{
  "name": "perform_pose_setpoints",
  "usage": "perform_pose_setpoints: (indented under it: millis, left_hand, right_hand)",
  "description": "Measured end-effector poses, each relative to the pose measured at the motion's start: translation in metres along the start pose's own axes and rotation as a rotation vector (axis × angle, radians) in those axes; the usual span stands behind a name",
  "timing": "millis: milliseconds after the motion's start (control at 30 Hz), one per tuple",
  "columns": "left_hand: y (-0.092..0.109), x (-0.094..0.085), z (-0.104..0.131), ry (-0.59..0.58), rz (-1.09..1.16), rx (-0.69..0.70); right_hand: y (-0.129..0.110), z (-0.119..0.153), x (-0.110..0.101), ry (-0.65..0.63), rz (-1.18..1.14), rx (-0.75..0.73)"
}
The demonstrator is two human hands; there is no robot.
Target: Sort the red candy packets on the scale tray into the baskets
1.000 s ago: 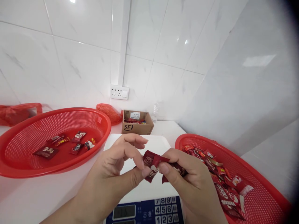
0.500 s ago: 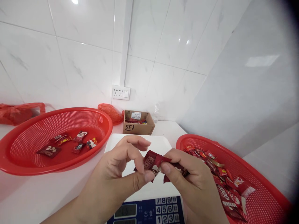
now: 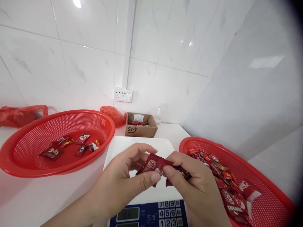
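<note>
Both my hands hang over the white pan (image 3: pixel 118 148) of an electronic scale, whose blue keypad panel (image 3: pixel 151 217) shows at the bottom. A dark red snack packet (image 3: pixel 151 164) is between them. My left hand (image 3: pixel 120 176) is closed on its left side, thumb on the front and fingers curled behind. My right hand (image 3: pixel 196 179) pinches the packet's right end between thumb and forefinger. A second dark red packet (image 3: pixel 169 182) is also in the right hand, partly covered by the thumb and fingers.
On the left, a red basket (image 3: pixel 21 168) contains several small packets (image 3: pixel 51 153). Another red basket (image 3: pixel 272 179) on the right holds a larger pile of red packets (image 3: pixel 233 201). Behind the scale are an open cardboard box (image 3: pixel 140 131) and a red plastic bag (image 3: pixel 113 116).
My left fingers have come down and curled behind the packet; before, the forefinger lay across its front. The right hand's grip looks the same. The view has shifted slightly.
</note>
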State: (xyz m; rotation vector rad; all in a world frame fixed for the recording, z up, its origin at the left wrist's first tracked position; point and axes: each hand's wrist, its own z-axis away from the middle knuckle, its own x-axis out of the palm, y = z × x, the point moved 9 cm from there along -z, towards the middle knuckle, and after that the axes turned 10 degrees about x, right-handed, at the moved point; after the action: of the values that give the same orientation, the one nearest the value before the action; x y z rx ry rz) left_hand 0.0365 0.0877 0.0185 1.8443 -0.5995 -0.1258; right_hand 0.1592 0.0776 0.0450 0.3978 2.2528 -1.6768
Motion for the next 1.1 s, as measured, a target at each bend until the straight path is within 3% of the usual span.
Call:
perform_pose_setpoints:
  millis: [100, 300, 600, 833, 1100]
  left_hand:
    - [0.000, 0.007, -0.001, -0.056, -0.071, 0.008]
    - [0.002, 0.006, -0.001, -0.017, -0.037, 0.027]
    - [0.010, -0.002, -0.001, 0.005, -0.199, 0.091]
    - [0.007, -0.001, 0.000, -0.025, -0.230, 0.061]
    - [0.001, -0.015, 0.004, 0.113, -0.086, 0.023]
  right_hand:
    - [-0.002, -0.001, -0.002, 0.026, 0.041, -0.032]
    - [-0.006, 0.000, -0.004, 0.071, 0.104, -0.100]
    - [-0.006, -0.001, -0.006, 0.023, -0.043, -0.023]
    - [-0.007, -0.002, -0.010, 0.038, -0.058, -0.031]
    - [-0.007, 0.000, -0.012, 0.081, -0.040, -0.020]
